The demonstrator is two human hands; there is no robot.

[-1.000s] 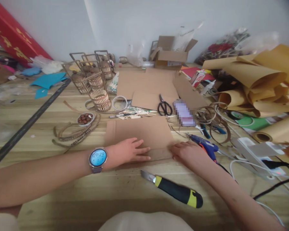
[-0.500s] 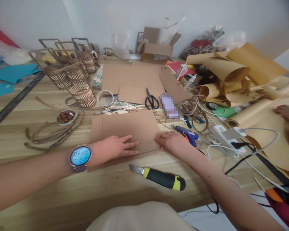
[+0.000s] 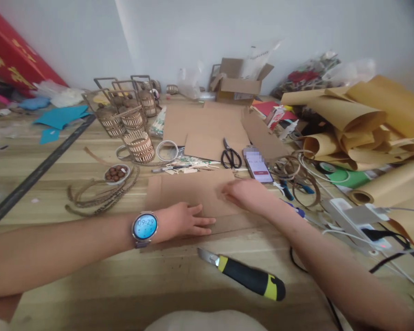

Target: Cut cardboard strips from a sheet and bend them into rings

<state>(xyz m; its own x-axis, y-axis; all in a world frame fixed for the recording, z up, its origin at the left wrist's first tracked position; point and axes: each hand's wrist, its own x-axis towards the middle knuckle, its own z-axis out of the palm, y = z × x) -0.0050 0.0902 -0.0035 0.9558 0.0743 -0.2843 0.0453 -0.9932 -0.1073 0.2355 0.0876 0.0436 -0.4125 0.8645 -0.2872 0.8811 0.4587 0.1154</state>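
Observation:
A brown cardboard sheet (image 3: 189,186) lies on the wooden table before me, with a line running across its near part. My left hand (image 3: 184,220), a watch (image 3: 145,226) on its wrist, rests flat and open on the sheet with fingers spread. Over the sheet's right side is my right hand (image 3: 246,193), its fingers bent downward and smeared by motion; whether they hold anything cannot be made out. Nearer to me, a black and yellow utility knife (image 3: 250,278) lies untouched, blade out and pointing left.
Scissors (image 3: 231,154), a phone (image 3: 257,165) and more cardboard (image 3: 207,122) lie behind the sheet. Woven baskets (image 3: 140,146) and a bowl of brown balls (image 3: 116,174) stand to the left. To the right are a power strip (image 3: 357,225) with cables and rolled brown paper (image 3: 382,186).
My right hand has moved from the sheet's near right edge to farther over it, fingers more bent. My left hand stays put. The view has turned left, so another person's hand is out of sight.

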